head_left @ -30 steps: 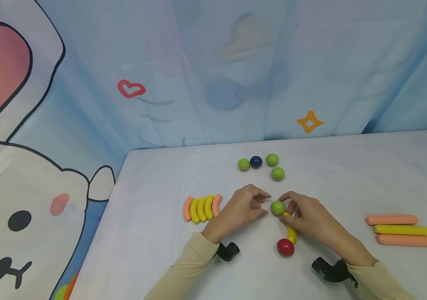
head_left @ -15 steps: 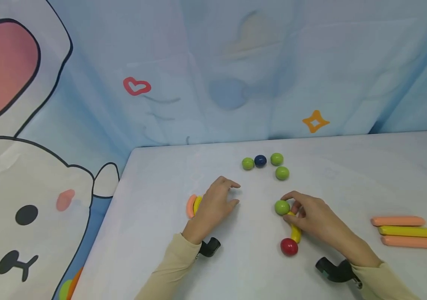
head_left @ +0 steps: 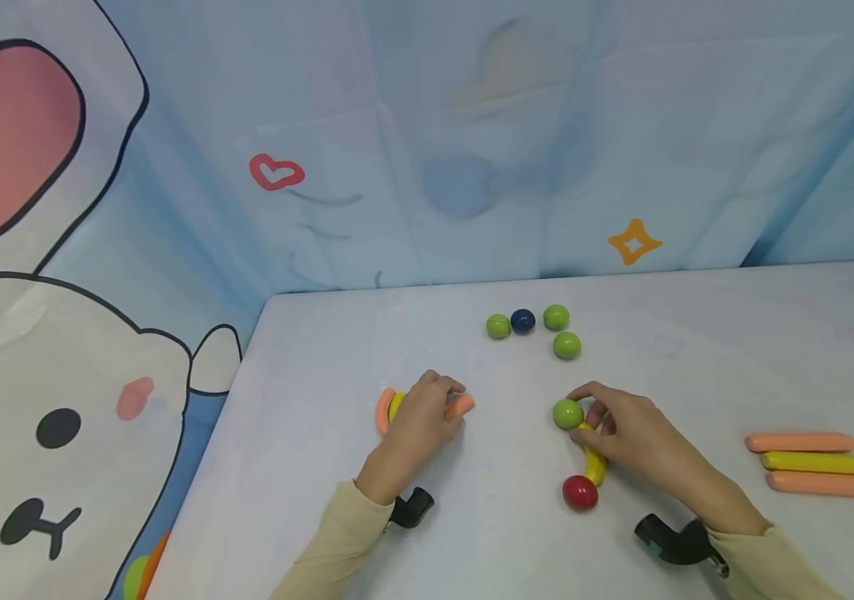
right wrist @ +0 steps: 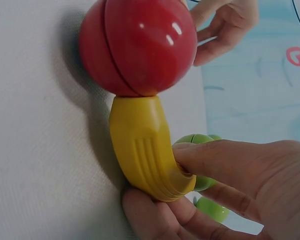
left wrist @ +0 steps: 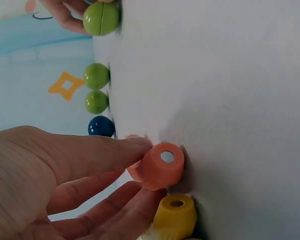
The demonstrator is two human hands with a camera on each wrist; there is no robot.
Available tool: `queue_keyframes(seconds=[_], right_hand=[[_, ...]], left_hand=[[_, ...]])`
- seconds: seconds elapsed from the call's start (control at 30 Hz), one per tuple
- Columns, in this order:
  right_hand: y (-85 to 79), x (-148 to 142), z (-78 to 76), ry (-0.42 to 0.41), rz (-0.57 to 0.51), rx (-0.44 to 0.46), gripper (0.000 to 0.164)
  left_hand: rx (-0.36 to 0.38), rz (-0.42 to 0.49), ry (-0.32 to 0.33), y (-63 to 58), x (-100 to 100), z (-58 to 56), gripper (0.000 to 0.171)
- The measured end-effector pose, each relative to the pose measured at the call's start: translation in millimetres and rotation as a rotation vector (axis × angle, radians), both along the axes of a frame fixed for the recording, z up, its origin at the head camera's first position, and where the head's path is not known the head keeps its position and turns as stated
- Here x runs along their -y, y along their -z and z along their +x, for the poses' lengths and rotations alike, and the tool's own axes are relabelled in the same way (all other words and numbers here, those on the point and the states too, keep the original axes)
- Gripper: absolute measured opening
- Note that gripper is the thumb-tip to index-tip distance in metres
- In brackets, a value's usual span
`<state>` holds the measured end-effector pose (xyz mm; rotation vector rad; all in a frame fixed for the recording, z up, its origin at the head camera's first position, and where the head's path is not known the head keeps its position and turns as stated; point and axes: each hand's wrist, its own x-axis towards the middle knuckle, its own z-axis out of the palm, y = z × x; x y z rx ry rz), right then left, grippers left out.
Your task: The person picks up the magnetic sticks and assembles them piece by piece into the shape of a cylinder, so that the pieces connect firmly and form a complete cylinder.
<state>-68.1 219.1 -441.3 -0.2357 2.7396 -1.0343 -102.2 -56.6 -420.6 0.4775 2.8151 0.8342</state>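
Near the middle of the bench, the right hand holds a yellow curved piece between thumb and fingers, the grip lying toward its far end. At the near end the piece touches a red ball; a green ball sits at the far end, close by the fingertips. Farther left, the left hand pinches an orange curved piece, the thumb against one side. A second yellow piece is just beside those fingers.
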Motion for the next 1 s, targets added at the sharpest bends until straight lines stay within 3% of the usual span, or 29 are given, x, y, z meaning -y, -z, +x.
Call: queue_keyframes(seconds=[0.17, 0.33, 0.6, 1.0], right_hand=[[0.2, -2, 0.9, -0.003, -0.002, -0.013, 0.045], [-0.1, -2, 1.1, -0.008, -0.009, -0.018, 0.044], [-1.0, 3, -0.1, -0.02, -0.018, -0.011, 0.045], [-2.6, 9, -2.7, -0.053, -0.02, -0.002, 0.044]], left_hand=[[-0.076, -0.059, 0.043, 4.5, -6, 8.0, 0.02], [-0.137, -0.058, 0.1, 6.7, -16, 12.4, 0.019], [-0.07, -0.02, 0.124, 5.9, -38, 15.4, 0.017], [-0.047, 0.005, 0.159, 5.8, -54, 13.6, 0.019]])
